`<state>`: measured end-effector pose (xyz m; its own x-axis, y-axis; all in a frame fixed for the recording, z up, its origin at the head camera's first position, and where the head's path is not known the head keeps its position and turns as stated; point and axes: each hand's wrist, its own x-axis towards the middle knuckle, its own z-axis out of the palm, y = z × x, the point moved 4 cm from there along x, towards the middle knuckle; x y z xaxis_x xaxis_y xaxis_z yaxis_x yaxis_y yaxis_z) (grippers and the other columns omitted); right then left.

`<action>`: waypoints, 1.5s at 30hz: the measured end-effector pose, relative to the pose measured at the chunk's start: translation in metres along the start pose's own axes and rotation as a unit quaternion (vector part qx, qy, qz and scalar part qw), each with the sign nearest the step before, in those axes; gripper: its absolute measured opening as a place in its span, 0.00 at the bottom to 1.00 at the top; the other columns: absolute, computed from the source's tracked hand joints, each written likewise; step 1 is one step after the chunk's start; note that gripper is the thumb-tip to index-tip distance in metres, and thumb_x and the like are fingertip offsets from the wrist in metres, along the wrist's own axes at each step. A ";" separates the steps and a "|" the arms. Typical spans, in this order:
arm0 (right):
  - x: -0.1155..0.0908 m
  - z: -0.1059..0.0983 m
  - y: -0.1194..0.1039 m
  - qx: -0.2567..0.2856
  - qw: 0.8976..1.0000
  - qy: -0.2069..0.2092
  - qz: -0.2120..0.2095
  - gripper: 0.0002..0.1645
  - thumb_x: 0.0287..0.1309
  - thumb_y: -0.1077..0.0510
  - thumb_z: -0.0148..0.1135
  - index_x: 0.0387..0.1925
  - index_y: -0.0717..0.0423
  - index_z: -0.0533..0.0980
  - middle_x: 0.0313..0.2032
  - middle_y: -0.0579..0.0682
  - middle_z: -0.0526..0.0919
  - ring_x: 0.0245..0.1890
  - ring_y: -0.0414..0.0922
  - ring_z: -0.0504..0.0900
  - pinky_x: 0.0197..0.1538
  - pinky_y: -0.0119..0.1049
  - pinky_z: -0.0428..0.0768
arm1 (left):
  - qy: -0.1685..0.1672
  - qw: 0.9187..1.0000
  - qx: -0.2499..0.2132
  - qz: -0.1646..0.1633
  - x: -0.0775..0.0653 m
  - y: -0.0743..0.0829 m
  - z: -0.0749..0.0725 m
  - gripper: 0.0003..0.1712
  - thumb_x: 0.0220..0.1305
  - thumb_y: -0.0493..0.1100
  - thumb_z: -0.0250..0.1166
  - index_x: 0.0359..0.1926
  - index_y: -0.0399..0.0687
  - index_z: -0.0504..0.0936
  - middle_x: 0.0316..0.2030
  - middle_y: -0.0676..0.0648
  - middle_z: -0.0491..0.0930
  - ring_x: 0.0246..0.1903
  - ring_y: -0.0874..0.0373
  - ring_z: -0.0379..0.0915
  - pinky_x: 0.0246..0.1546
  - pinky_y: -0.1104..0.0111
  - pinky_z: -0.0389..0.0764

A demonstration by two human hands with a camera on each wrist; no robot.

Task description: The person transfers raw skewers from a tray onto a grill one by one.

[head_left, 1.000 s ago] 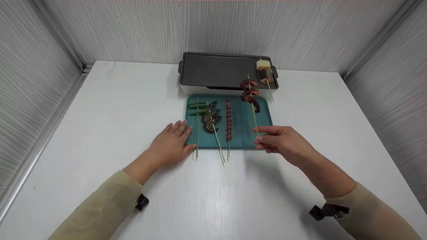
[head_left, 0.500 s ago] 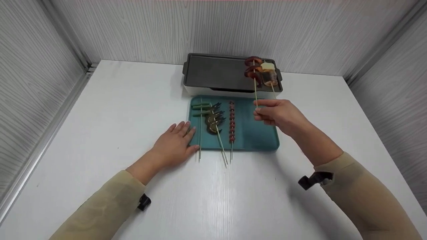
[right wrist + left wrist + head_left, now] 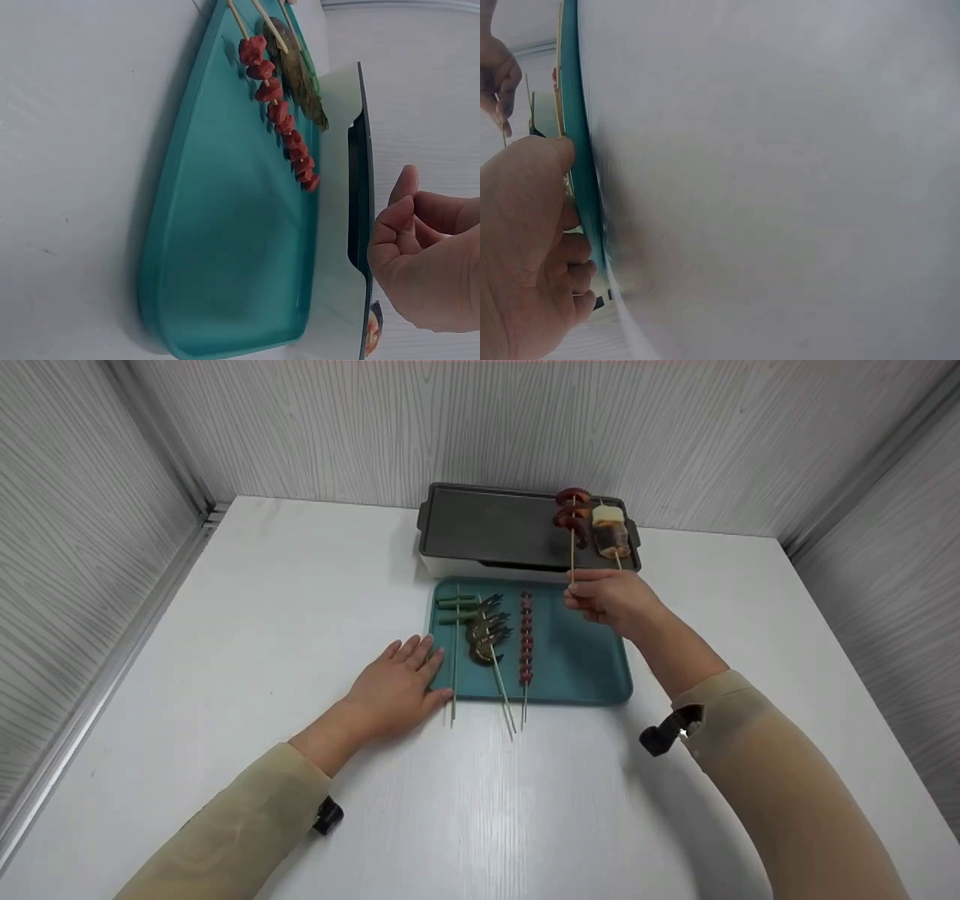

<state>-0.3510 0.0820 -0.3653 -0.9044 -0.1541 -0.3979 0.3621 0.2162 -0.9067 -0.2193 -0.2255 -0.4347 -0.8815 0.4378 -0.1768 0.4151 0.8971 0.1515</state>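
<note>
My right hand (image 3: 611, 596) pinches the bare stick of a skewer of curved reddish-brown pieces (image 3: 573, 517). Those pieces are over the right part of the dark griddle (image 3: 487, 525). In the right wrist view, thumb and fingers of the right hand (image 3: 427, 255) meet beside the griddle's front. My left hand (image 3: 394, 690) rests at the near left edge of the teal tray (image 3: 581, 667), fingers spread. Its thumb lies at the tray's rim in the left wrist view. On the tray lie a green vegetable skewer (image 3: 457, 617), a shrimp skewer (image 3: 484, 637) and a red meat skewer (image 3: 526, 637).
A skewer with a pale block and a dark-banded chunk (image 3: 611, 532) lies at the griddle's right end. The griddle stands behind the tray on a white table (image 3: 480, 810). Grey wood-grain panels (image 3: 510, 427) rise at the back and both sides.
My right hand has carried the reddish-brown skewer up and away from above the tray to over the griddle, beside the other skewer there. The left hand has stayed at the tray's edge.
</note>
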 end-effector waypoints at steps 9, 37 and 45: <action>0.013 -0.001 0.004 0.014 1.000 0.013 0.009 0.28 0.79 0.58 0.59 0.75 0.59 0.72 0.48 0.51 0.88 0.42 0.40 0.87 0.59 0.42 0.79 | 0.001 1.000 -0.004 0.002 -0.003 0.000 0.000 0.44 0.85 0.65 0.43 0.83 0.37 0.55 0.83 0.34 0.48 0.83 0.39 0.41 0.81 0.46 0.44; 0.008 -0.003 0.017 0.020 0.999 0.017 0.021 0.27 0.82 0.55 0.55 0.73 0.64 0.71 0.52 0.55 0.83 0.43 0.42 0.86 0.58 0.40 0.82 | -0.003 1.000 -0.001 0.003 0.002 0.003 0.000 0.44 0.84 0.65 0.43 0.84 0.39 0.54 0.83 0.34 0.47 0.83 0.40 0.40 0.81 0.47 0.44; -0.004 -0.002 0.025 0.029 0.999 0.009 0.036 0.26 0.81 0.50 0.57 0.69 0.63 0.73 0.55 0.56 0.82 0.49 0.44 0.87 0.64 0.42 0.79 | -0.004 1.000 0.002 0.004 0.004 0.004 -0.001 0.44 0.85 0.65 0.44 0.84 0.39 0.53 0.83 0.35 0.46 0.83 0.40 0.40 0.82 0.47 0.44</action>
<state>-0.3387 0.0903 -0.3866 -0.8791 -0.1232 -0.4604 0.4382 0.1707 -0.8825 -0.2216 -0.2203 -0.4343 -0.8764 0.4452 -0.1836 0.4230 0.8939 0.1487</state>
